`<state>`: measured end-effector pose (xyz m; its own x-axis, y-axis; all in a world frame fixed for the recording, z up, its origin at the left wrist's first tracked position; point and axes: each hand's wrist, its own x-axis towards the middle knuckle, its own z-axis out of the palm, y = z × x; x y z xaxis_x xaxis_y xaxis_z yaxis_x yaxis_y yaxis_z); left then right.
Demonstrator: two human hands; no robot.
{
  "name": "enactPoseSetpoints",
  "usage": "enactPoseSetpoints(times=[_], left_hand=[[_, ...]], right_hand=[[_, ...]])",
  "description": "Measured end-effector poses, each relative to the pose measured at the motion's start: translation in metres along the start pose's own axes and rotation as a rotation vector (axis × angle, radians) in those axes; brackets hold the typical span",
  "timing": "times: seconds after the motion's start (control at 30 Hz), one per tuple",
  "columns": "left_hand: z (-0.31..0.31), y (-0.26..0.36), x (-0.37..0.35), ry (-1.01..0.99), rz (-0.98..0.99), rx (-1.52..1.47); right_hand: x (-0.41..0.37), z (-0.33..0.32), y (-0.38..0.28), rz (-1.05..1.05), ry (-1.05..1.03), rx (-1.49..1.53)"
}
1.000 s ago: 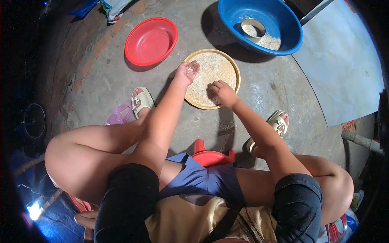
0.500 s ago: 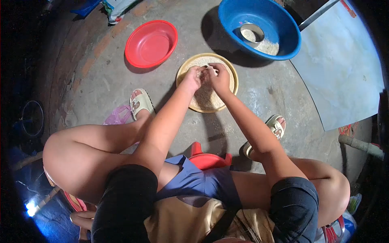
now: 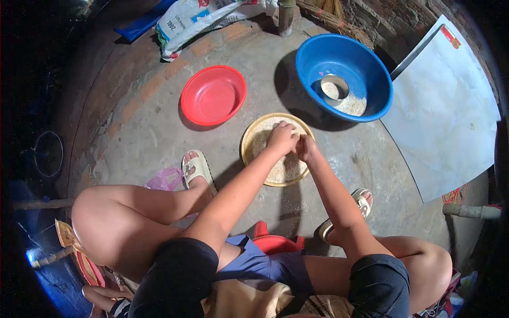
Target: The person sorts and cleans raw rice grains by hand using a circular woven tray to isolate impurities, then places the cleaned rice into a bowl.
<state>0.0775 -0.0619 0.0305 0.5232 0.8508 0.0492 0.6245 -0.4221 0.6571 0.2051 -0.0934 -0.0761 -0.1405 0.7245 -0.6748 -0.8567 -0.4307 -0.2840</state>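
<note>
A round, shallow yellow-rimmed tray (image 3: pixel 244 151) full of pale grains (image 3: pixel 280 172), resembling rice, lies on the floor ahead of me. Over its upper middle, my left hand (image 3: pixel 282 139) reaches across the grains with its fingers apart and slightly bent. My right hand (image 3: pixel 306 148) is beside it, above the tray's right side, fingers curled together. The two hands meet or nearly meet at the fingertips. Whatever the right fingers hold is too small or hidden to make out.
Beyond the tray sit a red basin (image 3: pixel 214 95) and a blue tub (image 3: pixel 344 58), which contains more grains and a metal ring-shaped container (image 3: pixel 334 89). A pale sheet (image 3: pixel 440 116) leans at right. A printed sack (image 3: pixel 207 24) and straw broom (image 3: pixel 339 24) lie at the back.
The view has tilted up, so the basins sit lower in it. My hands, earlier joined over the tray's middle, have shifted; the left now spreads over the grains and the right has turned inward.
</note>
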Motion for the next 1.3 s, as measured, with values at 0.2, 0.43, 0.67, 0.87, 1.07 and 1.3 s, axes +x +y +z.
enactPoseSetpoints(times=[0.2, 0.43, 0.67, 0.87, 1.07, 1.3], left_hand=[[-0.006, -0.064, -0.052, 0.263, 0.147, 0.199], [0.013, -0.095, -0.076, 0.043, 0.154, 0.224], [0.029, -0.07, -0.028, 0.324, -0.45, -0.58], [0.006, -0.003, -0.01, -0.309, -0.404, -0.713], [-0.003, -0.047, -0.023, 0.018, -0.159, 0.032], [0.008, -0.088, -0.064, 0.106, -0.05, 0.329]], right_hand=[[-0.026, -0.005, -0.002, -0.029, -0.124, -0.123], [-0.03, -0.009, 0.005, 0.041, 0.014, -0.207], [-0.035, 0.003, 0.012, 0.07, 0.057, -0.163], [-0.021, -0.016, 0.01, 0.048, -0.013, -0.081], [-0.027, -0.01, 0.0, 0.018, -0.021, -0.162], [-0.037, -0.009, -0.001, 0.021, 0.062, -0.353]])
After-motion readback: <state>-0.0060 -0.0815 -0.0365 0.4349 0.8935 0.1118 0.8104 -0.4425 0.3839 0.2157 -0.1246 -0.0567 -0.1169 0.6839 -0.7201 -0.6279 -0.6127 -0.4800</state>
